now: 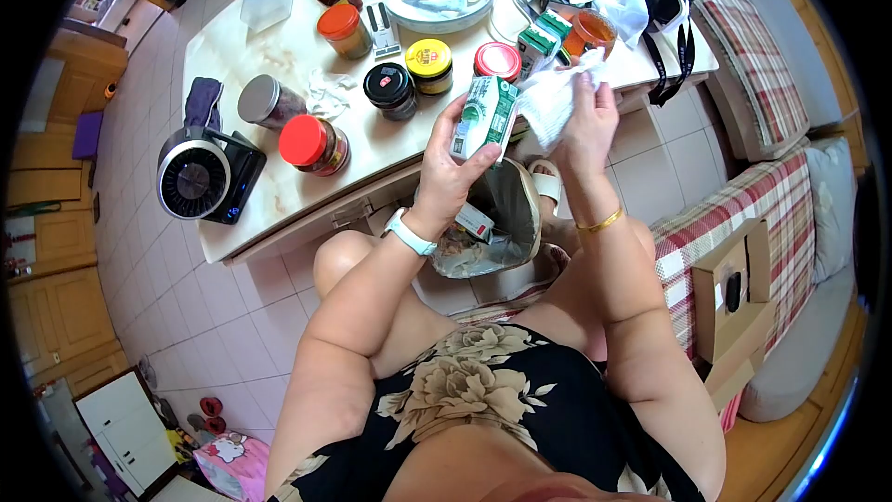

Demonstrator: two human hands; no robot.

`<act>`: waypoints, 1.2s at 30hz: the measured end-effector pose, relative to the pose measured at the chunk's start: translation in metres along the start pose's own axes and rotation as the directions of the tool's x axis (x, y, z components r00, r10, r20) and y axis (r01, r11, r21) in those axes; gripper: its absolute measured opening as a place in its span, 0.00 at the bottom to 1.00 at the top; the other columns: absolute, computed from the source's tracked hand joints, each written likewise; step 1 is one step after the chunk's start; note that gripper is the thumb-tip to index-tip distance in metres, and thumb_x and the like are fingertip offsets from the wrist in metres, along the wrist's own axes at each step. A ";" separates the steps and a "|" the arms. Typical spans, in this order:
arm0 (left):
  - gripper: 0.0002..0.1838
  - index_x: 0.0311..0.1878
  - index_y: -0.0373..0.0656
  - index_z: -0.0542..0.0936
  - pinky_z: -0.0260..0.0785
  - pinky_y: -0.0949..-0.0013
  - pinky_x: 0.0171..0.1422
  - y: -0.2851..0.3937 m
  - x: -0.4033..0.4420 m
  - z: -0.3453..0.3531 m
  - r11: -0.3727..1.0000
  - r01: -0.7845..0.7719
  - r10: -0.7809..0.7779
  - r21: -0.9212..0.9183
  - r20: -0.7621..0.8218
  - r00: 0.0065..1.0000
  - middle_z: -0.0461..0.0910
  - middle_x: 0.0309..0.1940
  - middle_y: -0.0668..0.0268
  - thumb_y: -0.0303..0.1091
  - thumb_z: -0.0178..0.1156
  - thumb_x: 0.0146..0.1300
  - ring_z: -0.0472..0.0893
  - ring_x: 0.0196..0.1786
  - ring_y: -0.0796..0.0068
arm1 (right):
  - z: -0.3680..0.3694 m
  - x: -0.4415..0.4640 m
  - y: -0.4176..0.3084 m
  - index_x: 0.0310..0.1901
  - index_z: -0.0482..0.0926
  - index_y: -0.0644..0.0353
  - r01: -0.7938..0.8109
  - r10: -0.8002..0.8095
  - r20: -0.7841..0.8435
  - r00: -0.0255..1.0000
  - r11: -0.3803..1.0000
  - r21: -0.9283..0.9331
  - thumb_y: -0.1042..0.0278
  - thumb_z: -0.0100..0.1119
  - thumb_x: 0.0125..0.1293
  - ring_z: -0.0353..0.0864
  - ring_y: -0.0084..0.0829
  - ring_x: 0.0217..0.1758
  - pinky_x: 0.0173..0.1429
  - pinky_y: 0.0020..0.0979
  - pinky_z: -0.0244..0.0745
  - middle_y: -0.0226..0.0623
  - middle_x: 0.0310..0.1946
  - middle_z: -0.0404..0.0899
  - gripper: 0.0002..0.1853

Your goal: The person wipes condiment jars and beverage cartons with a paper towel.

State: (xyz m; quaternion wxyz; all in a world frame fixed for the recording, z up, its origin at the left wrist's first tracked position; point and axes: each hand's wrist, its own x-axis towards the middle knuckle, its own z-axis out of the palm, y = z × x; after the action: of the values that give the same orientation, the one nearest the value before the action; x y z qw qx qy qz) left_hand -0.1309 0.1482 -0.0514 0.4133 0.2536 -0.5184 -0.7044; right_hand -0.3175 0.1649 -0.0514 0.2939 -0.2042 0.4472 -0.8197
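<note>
Over the trash bin (497, 223), seen from the head view, the left hand (444, 165) has its grip clamped on a green-and-white carton (485, 119)! The right hand (592, 121) pinches a white tissue (557, 104), just beside the carton, near the jar-covered surface (243, 65).

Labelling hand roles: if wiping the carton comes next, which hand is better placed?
Right, I'd say. The right hand holds the white tissue beside the carton, while the left hand grips the carton and could steady it. Using the left would probably mean swapping items first.
</note>
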 end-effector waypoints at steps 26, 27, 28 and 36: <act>0.59 0.81 0.44 0.47 0.76 0.58 0.64 -0.003 -0.001 -0.016 0.768 -0.285 0.227 0.573 0.172 0.958 0.81 0.60 0.44 0.27 0.76 0.52 0.83 0.61 0.50 | 0.019 -0.023 -0.008 0.49 0.84 0.66 0.825 -0.185 0.819 0.543 0.300 -0.479 0.72 0.60 0.61 0.82 0.45 0.61 0.70 0.47 0.72 0.46 0.51 0.85 0.15; 0.59 0.81 0.44 0.47 0.76 0.58 0.64 -0.003 -0.002 -0.015 0.768 -0.284 0.228 0.573 0.170 0.959 0.81 0.60 0.44 0.27 0.76 0.52 0.83 0.61 0.50 | 0.016 -0.018 -0.009 0.48 0.84 0.68 0.762 -0.180 0.757 0.628 0.339 -0.552 0.71 0.57 0.67 0.84 0.48 0.52 0.60 0.43 0.77 0.49 0.46 0.86 0.13; 0.59 0.81 0.44 0.47 0.75 0.59 0.65 -0.003 -0.002 -0.014 0.777 -0.317 0.240 0.543 0.209 0.948 0.81 0.60 0.45 0.27 0.76 0.52 0.84 0.61 0.51 | 0.010 -0.015 -0.013 0.48 0.84 0.69 0.537 0.048 0.649 0.759 0.518 -0.666 0.69 0.55 0.71 0.85 0.43 0.47 0.56 0.38 0.78 0.47 0.44 0.86 0.13; 0.34 0.74 0.40 0.61 0.77 0.61 0.66 -0.002 0.011 -0.016 0.998 -0.043 0.041 -0.040 -0.037 0.998 0.73 0.65 0.56 0.27 0.66 0.69 0.77 0.66 0.65 | 0.010 -0.046 0.008 0.54 0.82 0.68 0.001 0.109 0.321 0.941 0.946 -0.325 0.62 0.49 0.82 0.80 0.20 0.45 0.50 0.26 0.75 0.35 0.43 0.86 0.18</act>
State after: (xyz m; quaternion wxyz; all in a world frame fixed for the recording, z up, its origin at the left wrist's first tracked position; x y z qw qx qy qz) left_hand -0.1249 0.1308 -0.0578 0.4425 0.2469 -0.5016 -0.7012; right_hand -0.2751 0.1857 -0.0560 0.3512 -0.3731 0.5234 -0.6808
